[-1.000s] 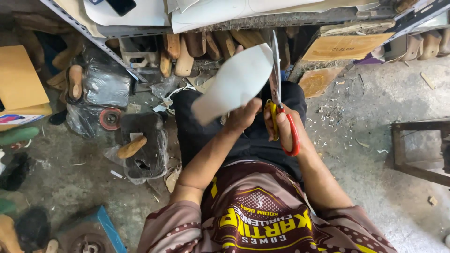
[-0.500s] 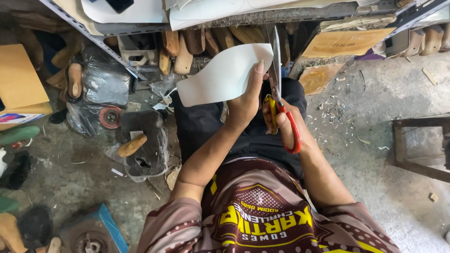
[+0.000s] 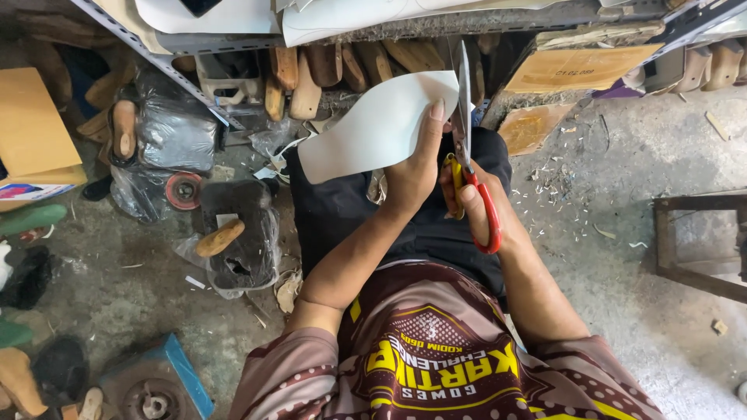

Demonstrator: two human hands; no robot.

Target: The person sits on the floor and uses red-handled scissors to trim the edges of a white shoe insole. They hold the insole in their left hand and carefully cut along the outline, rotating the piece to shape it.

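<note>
White sheet piece [image 3: 373, 128]: flat, pale, curved outline, held up over the person's lap, in front of the shelf edge. Its right edge sits right against the scissor blades.

Left hand [image 3: 412, 167]: closed on the sheet's right edge, thumb lying up the front face, fingers behind. Firm pinch grip, not wide.

Scissors [image 3: 467, 148]: long steel blades pointing up and away from the body, red loop handle low, yellow one near the palm. Blades look nearly together; tip reaches the level of the sheet's top edge.

Right hand [image 3: 475, 206]: wrapped round the scissor handles, fingers through the red loop. Closed grip on the tool. The two hands sit just beside each other, wrists over dark trousers.

Outward:
- Metal shelf [image 3: 436, 23] above, with more white sheets on top.
- Row of wooden shoe lasts [image 3: 311, 74] tucked under the shelf.
- Brown cardboard boxes [image 3: 580, 66] to the right of the blades, under the shelf.
- Black plastic bags [image 3: 171, 136] to the left; one more wooden last [image 3: 219, 238] lying on a black bag lower down.
- Small red-and-black wheel [image 3: 184, 190] beside those bags.
- Concrete floor [image 3: 622, 171] on the right, littered with pale offcut slivers.
- Dark metal frame [image 3: 700, 241] at the far right edge, well apart from the hands.
</note>
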